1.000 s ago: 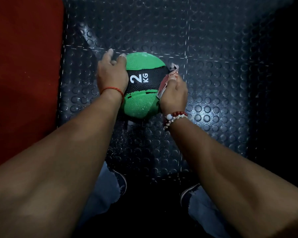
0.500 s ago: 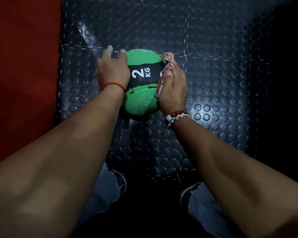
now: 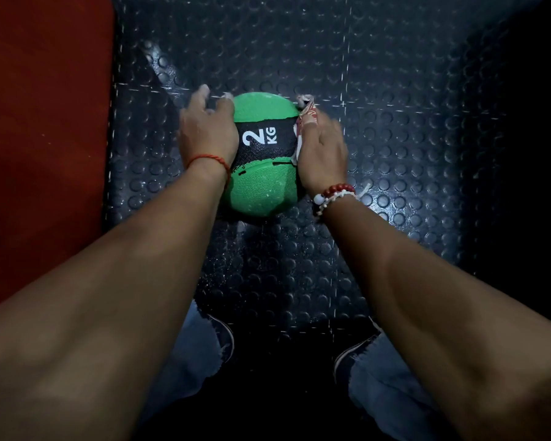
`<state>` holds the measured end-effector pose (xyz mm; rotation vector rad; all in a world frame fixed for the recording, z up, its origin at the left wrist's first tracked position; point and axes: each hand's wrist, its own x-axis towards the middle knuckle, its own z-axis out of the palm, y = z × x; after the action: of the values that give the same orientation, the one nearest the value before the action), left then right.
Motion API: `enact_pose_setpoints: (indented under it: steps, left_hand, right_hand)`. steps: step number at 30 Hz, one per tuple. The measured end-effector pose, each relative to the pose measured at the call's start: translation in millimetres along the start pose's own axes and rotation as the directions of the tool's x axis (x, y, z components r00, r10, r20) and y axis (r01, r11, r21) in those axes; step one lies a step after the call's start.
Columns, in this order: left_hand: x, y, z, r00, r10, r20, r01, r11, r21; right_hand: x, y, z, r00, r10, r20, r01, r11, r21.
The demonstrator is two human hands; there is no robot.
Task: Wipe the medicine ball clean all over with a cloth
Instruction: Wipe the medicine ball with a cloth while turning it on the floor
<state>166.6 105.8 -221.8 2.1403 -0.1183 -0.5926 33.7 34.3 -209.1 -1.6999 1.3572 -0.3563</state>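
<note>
Head view, looking down: we note the medicine ball [image 3: 261,189] resting on the dark studded rubber floor [image 3: 395,154], somewhat left of the middle of the floor as seen and near the edge where a red mat [image 3: 42,122] borders it. The ball is green, with a black band across its middle; the white marking "2 KG" faces up. We see the left hand [image 3: 207,135] laid flat against the ball's left side, fingers stretched out and slightly spread, the tips reaching past the far curve towards the floor; it holds nothing but steadies the ball. A thin red cord bracelet [image 3: 209,158] circles that wrist. The right hand [image 3: 323,151] holds the cloth [image 3: 306,114] against the ball's right side. The cloth is pale with red print; one bunched end sticks out beyond the fingers at the ball's far right shoulder, and a strip shows between palm and black band. The hand is slightly blurred, so we cannot tell how each finger lies. A bracelet of red and white beads [image 3: 333,193] sits on the right wrist. At the near edge of the floor, between the forearms, we make out two dark shoes [image 3: 225,338] and the frayed hems of blue jeans [image 3: 194,354].
</note>
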Motion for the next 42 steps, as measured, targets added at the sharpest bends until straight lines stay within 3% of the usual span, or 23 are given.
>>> enact_pose_setpoints:
  steps: [2, 5, 7, 10, 13, 15, 17, 18, 20, 22, 23, 26, 29, 33, 37, 42]
  left_hand:
    - [0.9, 0.4, 0.6, 1.000, -0.003, -0.003, 0.003, 1.000, 0.005]
    - [-0.8, 0.9, 0.6, 1.000, 0.030, -0.001, -0.030, 0.997, 0.067]
    - [-1.2, 0.9, 0.9, 0.999, 0.050, 0.017, -0.051, 0.995, 0.080]
    - [-0.5, 1.8, 1.0, 0.998, 0.059, 0.031, -0.061, 0.996, 0.066]
    - [1.1, -2.3, -0.1, 0.997, 0.055, 0.049, -0.056, 0.998, 0.034]
    - [2.8, -5.8, -1.5, 0.998, 0.047, 0.045, -0.047, 0.999, 0.005]
    - [3.6, -7.7, -3.1, 0.999, 0.029, 0.040, -0.029, 1.000, 0.000]
    - [3.8, -7.2, -3.8, 0.999, 0.026, 0.041, -0.026, 1.000, 0.005]
    - [4.4, -6.3, -5.1, 0.998, 0.035, 0.051, -0.036, 0.999, 0.021]
    - [5.3, -6.7, -6.8, 0.997, 0.045, 0.066, -0.046, 0.999, 0.023]
    - [6.0, -7.5, -8.1, 0.996, 0.048, 0.070, -0.050, 0.999, 0.020]
    - [6.5, -10.0, -11.4, 0.996, 0.047, 0.079, -0.046, 0.999, -0.008]
    - [1.2, -10.5, -11.4, 0.997, 0.026, 0.076, -0.023, 0.999, -0.048]
    - [-2.4, -4.1, -13.7, 0.999, -0.036, 0.041, 0.037, 0.999, -0.032]
    - [-10.1, -1.2, -8.9, 0.990, -0.023, 0.137, 0.039, 0.993, -0.112]
    - [-30.5, -1.0, 12.1, 0.945, 0.039, 0.324, 0.000, 0.993, -0.121]
  right_hand:
    - [-12.6, -3.6, 5.3, 0.998, 0.026, -0.050, -0.026, 1.000, 0.003]
    - [-43.3, -5.0, 18.2, 0.948, -0.307, -0.088, 0.294, 0.946, -0.136]
    - [-39.7, -6.5, 18.8, 0.925, -0.379, -0.035, 0.365, 0.909, -0.201]
    - [-21.6, -13.2, 10.4, 0.954, -0.301, -0.006, 0.293, 0.933, -0.209]
    - [5.6, -11.9, 1.8, 0.999, 0.000, 0.046, 0.003, 0.997, -0.073]
    - [13.3, -5.9, -4.5, 0.980, 0.178, 0.091, -0.175, 0.984, -0.031]
    - [7.8, -1.3, -1.2, 0.962, 0.266, 0.055, -0.268, 0.963, 0.032]
    - [-1.5, -0.8, 3.0, 0.966, 0.258, 0.014, -0.258, 0.964, 0.063]
    - [-24.3, -6.0, 9.1, 0.995, 0.022, -0.094, -0.022, 1.000, 0.002]
    - [-32.0, -11.4, 7.9, 0.975, -0.195, -0.104, 0.193, 0.981, -0.020]
    - [-28.5, -13.1, 6.6, 0.977, -0.201, -0.067, 0.200, 0.980, -0.023]
    - [-3.2, -8.6, 1.2, 0.998, -0.027, 0.058, 0.029, 0.999, -0.025]
    - [13.5, -1.3, -1.4, 0.982, 0.144, 0.126, -0.157, 0.982, 0.101]
    - [15.1, -2.6, 0.7, 0.950, 0.305, 0.072, -0.313, 0.907, 0.283]
    - [10.3, -4.3, -10.4, 0.966, 0.260, -0.008, -0.256, 0.956, 0.145]
    - [-4.7, 4.9, -26.8, 0.943, 0.223, -0.245, -0.206, 0.974, 0.095]
